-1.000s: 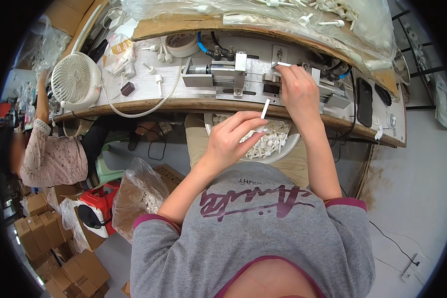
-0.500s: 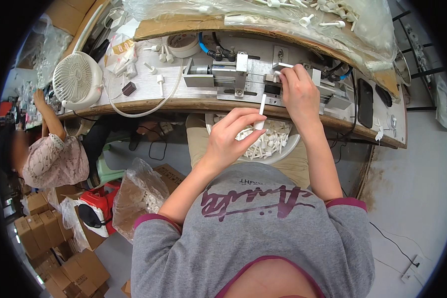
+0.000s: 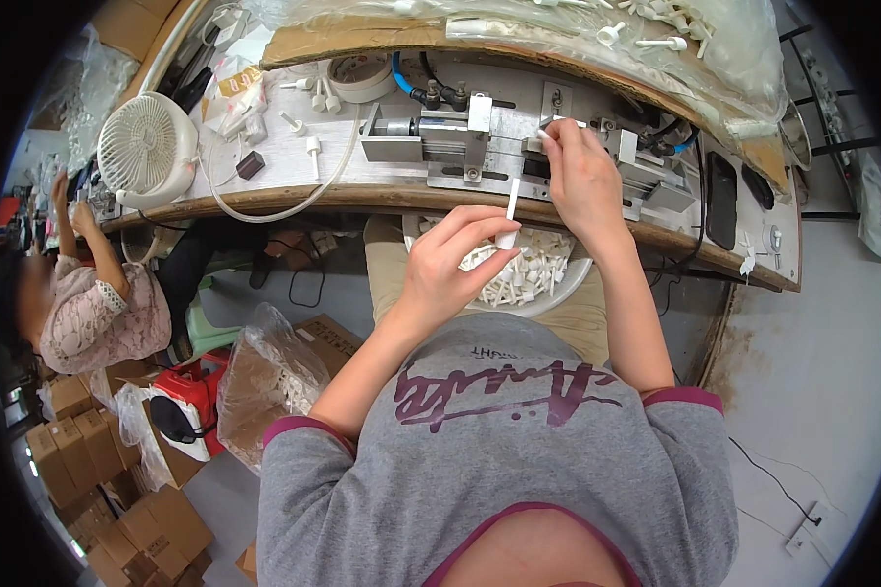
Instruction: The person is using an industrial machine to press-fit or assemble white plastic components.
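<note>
My left hand [image 3: 448,262] pinches a white plastic cap with a thin stem [image 3: 511,213], held upright with the stem on top, just in front of the bench edge. Beyond it, my right hand [image 3: 587,181] is closed at the middle of a metal clamping fixture [image 3: 445,140]. Between its thumb and fingers shows the end of a small white plastic part [image 3: 542,134]; the rest is hidden. Below both hands a white basin [image 3: 582,279] on my lap holds many similar white stemmed caps [image 3: 533,274].
On the bench lie a white fan [image 3: 149,147], a tape roll [image 3: 362,78], a white hose [image 3: 264,227], loose white caps [image 3: 313,157] and a black phone [image 3: 721,201]. Cardboard [image 3: 362,44] borders the back. Another person [image 3: 108,313] works at the left, near cartons [image 3: 147,538].
My right hand has shifted slightly away from me at the fixture. The left hand has moved a little left with the cap still in its fingers. The other person's hands have moved.
</note>
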Motion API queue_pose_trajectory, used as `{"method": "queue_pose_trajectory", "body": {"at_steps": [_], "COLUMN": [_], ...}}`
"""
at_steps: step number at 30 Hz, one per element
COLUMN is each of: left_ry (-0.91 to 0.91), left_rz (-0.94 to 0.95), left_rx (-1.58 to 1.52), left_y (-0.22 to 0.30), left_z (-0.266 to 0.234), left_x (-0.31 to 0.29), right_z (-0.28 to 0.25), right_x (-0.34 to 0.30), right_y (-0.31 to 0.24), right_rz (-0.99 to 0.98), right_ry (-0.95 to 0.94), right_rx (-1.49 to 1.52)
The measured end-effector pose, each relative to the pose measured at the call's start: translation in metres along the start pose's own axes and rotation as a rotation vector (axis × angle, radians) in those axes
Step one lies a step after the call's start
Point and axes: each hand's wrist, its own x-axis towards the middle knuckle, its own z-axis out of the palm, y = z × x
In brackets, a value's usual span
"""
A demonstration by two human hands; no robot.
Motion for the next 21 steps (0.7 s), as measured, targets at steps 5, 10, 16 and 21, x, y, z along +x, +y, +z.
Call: {"method": "queue_pose_trajectory", "body": {"at_steps": [5, 10, 16, 21], "left_ry": [0.002, 0.020, 0.007, -0.013], "left_rz": [-0.008, -0.014, 0.014, -0.004], "left_rx": [-0.016, -0.073, -0.122, 0.016], "left_y": [0.000, 0.004, 0.018, 0.007], "left_z": [-0.001, -0.004, -0.007, -0.010], "left_x": [-0.002, 0.000, 0.008, 0.013], "right_z": [-0.003, -0.032, -0.051, -0.032], "right_x": [-0.003, -0.007, -0.009, -0.011], "right_y": [-0.006, -0.017, -0.026, -0.020], "right_rz": [-0.030, 0.221, 0.440, 0.367], "right_ry": [0.176, 0.248, -0.059, 0.167], "right_rx": [0.075, 0.627, 1.115, 0.885]}}
